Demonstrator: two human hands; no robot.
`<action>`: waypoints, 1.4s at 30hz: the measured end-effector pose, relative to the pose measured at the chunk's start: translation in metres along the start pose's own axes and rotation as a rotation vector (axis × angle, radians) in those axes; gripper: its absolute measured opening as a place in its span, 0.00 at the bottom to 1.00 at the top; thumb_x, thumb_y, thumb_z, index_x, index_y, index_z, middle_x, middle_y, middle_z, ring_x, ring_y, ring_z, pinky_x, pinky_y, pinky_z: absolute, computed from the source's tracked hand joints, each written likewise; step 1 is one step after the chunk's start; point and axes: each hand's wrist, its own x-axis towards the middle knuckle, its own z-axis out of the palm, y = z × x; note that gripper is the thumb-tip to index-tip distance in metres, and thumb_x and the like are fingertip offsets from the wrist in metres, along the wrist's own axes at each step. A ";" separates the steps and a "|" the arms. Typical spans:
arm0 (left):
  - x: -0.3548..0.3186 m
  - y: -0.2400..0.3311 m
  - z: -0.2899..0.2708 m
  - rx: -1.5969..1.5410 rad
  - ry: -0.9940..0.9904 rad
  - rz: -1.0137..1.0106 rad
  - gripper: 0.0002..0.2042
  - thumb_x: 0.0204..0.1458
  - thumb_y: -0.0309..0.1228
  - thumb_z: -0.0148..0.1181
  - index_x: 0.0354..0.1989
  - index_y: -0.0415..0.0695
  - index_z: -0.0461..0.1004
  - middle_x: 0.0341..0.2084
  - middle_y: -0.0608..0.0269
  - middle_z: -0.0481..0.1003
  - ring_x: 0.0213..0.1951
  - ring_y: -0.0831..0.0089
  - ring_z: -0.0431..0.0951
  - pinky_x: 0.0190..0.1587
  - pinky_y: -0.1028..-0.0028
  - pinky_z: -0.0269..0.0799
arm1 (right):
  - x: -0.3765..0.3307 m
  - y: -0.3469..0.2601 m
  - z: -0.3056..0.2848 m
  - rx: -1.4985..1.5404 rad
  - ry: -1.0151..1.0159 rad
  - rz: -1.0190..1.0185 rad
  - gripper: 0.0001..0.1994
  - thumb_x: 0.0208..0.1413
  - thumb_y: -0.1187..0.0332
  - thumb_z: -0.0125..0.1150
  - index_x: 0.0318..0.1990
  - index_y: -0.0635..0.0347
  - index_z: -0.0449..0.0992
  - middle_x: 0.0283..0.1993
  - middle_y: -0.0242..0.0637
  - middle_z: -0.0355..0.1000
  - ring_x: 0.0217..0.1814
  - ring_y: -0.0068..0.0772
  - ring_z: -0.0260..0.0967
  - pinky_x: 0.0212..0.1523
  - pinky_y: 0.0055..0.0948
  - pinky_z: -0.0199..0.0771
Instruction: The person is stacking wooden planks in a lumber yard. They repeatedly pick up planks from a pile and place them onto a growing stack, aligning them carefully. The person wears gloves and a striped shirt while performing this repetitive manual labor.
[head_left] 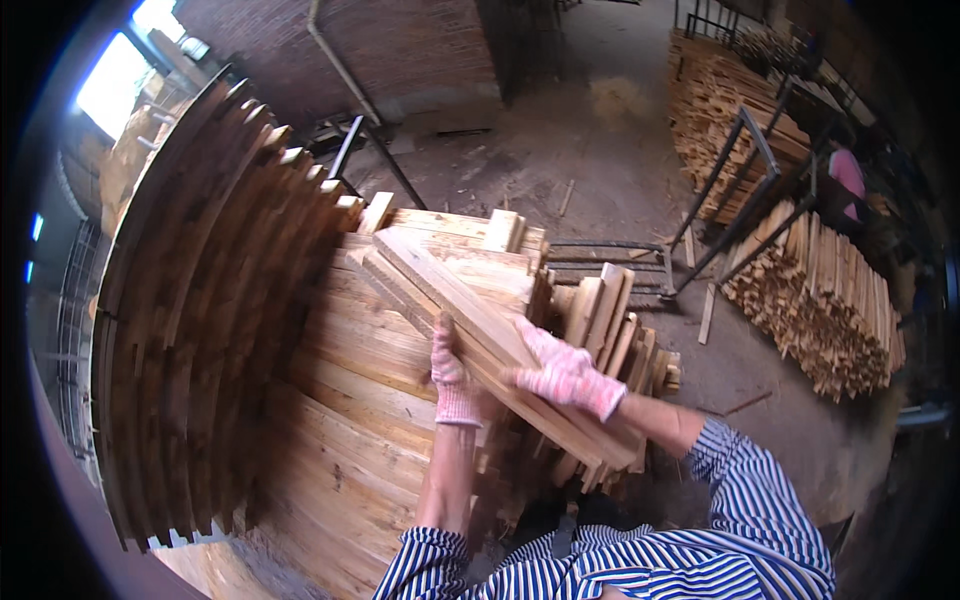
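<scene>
A small bundle of sawn wooden boards (455,295) lies slantwise across my front, its far end over the stacked planks (360,345). My left hand (453,378), in a pink and white knitted glove, grips the bundle's left edge with the thumb up. From the right, my right hand (568,370), gloved alike, is closed over the bundle's top and right side. Whether the bundle's underside rests on the pile is hidden. Shorter loose boards (600,305) lie close beyond my right hand.
A tall stack of boards (210,310) rises at the left. Black metal frames (745,170) and a low rack (610,260) stand to the right, beside large piles of wood pieces (815,300). Farther right is a person in pink (846,172). A brick wall (400,50) closes the back.
</scene>
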 end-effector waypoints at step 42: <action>0.059 0.011 -0.047 -0.145 0.112 0.163 0.49 0.54 0.75 0.44 0.71 0.44 0.55 0.61 0.45 0.68 0.60 0.54 0.73 0.61 0.55 0.74 | 0.096 -0.061 0.025 -0.338 -0.134 -0.111 0.46 0.49 0.49 0.74 0.75 0.40 0.56 0.71 0.63 0.59 0.70 0.53 0.64 0.69 0.42 0.67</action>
